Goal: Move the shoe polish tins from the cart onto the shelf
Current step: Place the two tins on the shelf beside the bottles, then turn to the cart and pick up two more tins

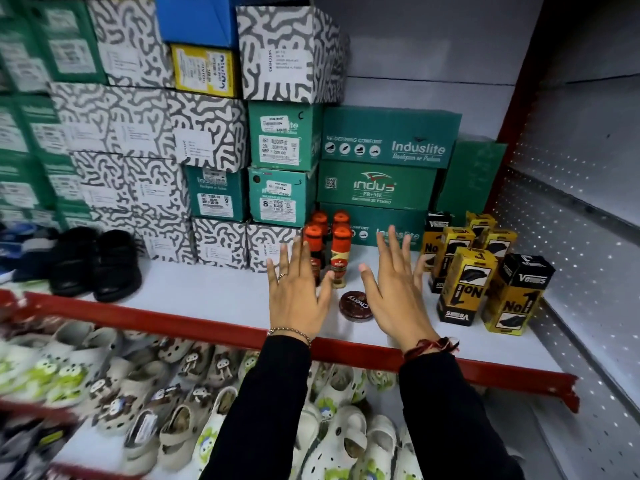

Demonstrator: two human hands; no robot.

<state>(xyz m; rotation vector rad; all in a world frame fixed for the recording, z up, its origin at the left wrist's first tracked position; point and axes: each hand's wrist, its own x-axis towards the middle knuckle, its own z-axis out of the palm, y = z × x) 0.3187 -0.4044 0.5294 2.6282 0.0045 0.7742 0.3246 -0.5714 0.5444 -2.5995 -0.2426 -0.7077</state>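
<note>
tin (356, 304) sits flat on the shelf (214, 296), lid up, just in from the red front edge, and we use it as our marker for everything else. our left hand (298, 299) hovers just left of the tin, fingers spread wide, holding nothing; its thumb reaches toward the bottles behind the tin, though we cannot tell whether it touches one. our right hand (398, 296) hovers just right of the tin, also spread flat and empty. neither palm seems to rest on the tin.

behind the tin stand four bottles (329, 251) with orange caps, upright and close together. to the right of the tin are yellow and black cartons (464, 285), upright, near but apart from it. further behind the tin, green boxes (381, 185) are stacked against the back wall. far to the left of the tin a pair of black shoes (93, 265) rests on the same shelf.

we judge that one tin is placed and both hands are free, so this is the gap between a release and the next fetch. the cart is not in view, so we cannot say how many tins are left. the next move calls for drawing both hands back without brushing the bottles, turning to the cart, and setting the next tin beside this one in the bare space in front of the bottles.
</note>
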